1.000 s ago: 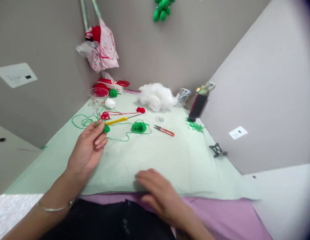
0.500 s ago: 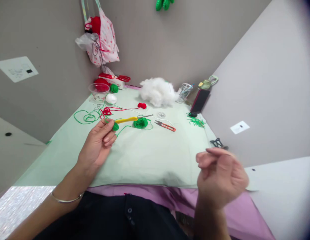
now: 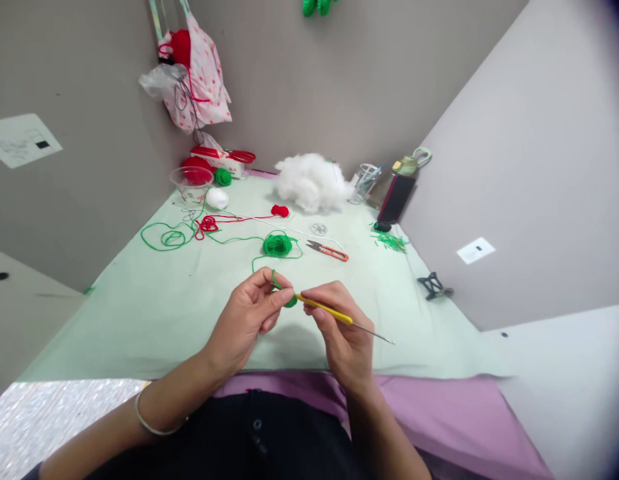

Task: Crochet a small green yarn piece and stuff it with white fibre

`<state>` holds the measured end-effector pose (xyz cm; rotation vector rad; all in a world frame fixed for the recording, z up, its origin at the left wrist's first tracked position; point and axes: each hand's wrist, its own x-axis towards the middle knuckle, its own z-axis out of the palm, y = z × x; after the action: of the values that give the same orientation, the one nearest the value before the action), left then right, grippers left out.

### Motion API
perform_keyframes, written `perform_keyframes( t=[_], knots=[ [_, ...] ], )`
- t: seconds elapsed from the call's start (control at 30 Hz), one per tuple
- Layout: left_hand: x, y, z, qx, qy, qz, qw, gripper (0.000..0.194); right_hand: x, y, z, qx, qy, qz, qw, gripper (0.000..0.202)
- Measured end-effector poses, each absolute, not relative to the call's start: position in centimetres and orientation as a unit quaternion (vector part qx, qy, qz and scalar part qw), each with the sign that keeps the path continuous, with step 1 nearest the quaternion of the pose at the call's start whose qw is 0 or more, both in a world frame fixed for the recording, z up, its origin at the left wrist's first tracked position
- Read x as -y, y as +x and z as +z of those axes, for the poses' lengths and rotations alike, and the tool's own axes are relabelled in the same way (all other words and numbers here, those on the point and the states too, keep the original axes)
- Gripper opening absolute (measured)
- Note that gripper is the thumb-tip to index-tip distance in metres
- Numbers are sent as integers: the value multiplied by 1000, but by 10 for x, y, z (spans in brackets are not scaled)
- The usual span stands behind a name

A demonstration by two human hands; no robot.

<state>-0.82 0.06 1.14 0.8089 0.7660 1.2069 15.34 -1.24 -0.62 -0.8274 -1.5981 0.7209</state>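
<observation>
My left hand [image 3: 252,313] pinches a small green crochet piece [image 3: 290,302], with green yarn looped over its index finger. Between the thumb and fingers of my right hand [image 3: 346,327] is a yellow-handled crochet hook [image 3: 334,313]. One end of the hook meets the green piece; the other metal tip points right, past my right hand. From the left hand the yarn runs up toward a green yarn bundle [image 3: 277,245] on the table. Fingers hide most of the crochet piece.
Orange thread snips [image 3: 328,251] lie beyond my hands, near a small clear disc [image 3: 319,229]. White stuffing [image 3: 313,183], a glass of pens [image 3: 365,183] and a phone [image 3: 396,200] stand at the back. Red yarn [image 3: 208,225], a white ball [image 3: 217,198] and a plastic tub [image 3: 192,185] are left.
My right hand has come in from the right and taken hold of the hook. My left hand has moved right and down with the green piece. The view has shifted slightly.
</observation>
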Motion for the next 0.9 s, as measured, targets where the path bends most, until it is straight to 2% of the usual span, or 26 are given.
perform_keyframes(
  t=[0.2,0.47,0.57,0.7,0.77,0.83,0.9],
  knots=[
    [0,-10,10,-337,375,533,679,17,8,147,-8,649,-339,320,601,24],
    [-1,-13,8,-342,407,504,681,47,5,144,-10,607,-329,354,631,19],
    [1,-11,8,-350,404,506,676,56,8,142,-15,646,-360,267,618,16],
    [5,-4,8,-350,333,510,711,60,14,138,-32,706,-387,27,592,43],
    [5,-3,8,-327,289,478,762,53,16,136,-38,708,-380,-25,595,50],
    [3,-4,8,-303,259,450,799,46,18,138,-36,689,-388,22,612,45],
    [0,-9,9,-295,248,452,804,40,18,141,-28,641,-402,131,640,32]
  ],
)
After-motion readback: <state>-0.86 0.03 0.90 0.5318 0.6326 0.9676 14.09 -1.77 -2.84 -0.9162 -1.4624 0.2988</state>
